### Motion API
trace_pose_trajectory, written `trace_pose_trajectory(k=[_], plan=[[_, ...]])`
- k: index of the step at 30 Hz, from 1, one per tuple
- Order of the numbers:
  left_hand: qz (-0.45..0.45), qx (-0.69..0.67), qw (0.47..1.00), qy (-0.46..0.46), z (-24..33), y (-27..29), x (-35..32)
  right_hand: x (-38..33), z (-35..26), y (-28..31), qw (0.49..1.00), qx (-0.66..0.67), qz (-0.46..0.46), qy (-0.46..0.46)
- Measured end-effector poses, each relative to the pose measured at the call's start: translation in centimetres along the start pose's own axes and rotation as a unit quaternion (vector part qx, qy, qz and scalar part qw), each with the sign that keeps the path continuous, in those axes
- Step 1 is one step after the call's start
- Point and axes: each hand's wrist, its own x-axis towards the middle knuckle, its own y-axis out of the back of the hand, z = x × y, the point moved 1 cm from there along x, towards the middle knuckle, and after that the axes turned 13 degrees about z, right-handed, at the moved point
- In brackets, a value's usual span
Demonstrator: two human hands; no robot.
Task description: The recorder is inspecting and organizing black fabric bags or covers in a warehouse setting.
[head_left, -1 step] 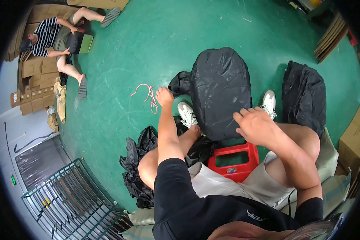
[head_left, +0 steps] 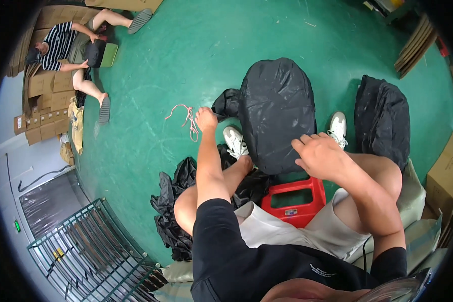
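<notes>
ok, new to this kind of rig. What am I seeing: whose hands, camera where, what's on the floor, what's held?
No machine here: these are a person's bare hands, seen from the left of two head-worn fisheye cameras looking down, so straight edges bend near the rim. The left hand appears to hold a black flap beside a large black bundle. The right hand is at that bundle's near right edge; contact is unclear. On the green floor are a pinkish cord and crumpled black material. A red stool is between the person's legs.
</notes>
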Motion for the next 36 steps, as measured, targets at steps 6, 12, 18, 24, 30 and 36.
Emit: trace_pose_trajectory(k=[6,12,18,24,30,36], plan=[[-0.147,-0.045,0.986,-0.061,1.1,4.3,-0.2,-0.8,0.3,0.0,0.999,-0.006,-0.033,-0.024],[-0.168,-0.055,0.984,-0.022,0.8,0.7,-1.9,-0.9,-1.6,2.1,1.0,0.01,-0.027,-0.003],[-0.145,-0.033,0.987,-0.068,3.4,-4.1,-2.8,-0.8,-2.3,2.9,0.999,0.023,-0.038,-0.012],[-0.132,0.032,0.987,-0.088,0.5,-4.4,-1.0,0.6,-1.6,1.5,0.998,-0.016,-0.054,-0.004],[-0.049,-0.07,0.994,-0.069,-2.3,5.8,2.4,0.8,-0.5,-0.8,0.999,-0.007,-0.045,0.0],[0.056,-0.22,0.967,-0.118,0.8,23.7,0.9,0.9,-0.6,-0.3,0.999,0.041,-0.016,-0.01]])
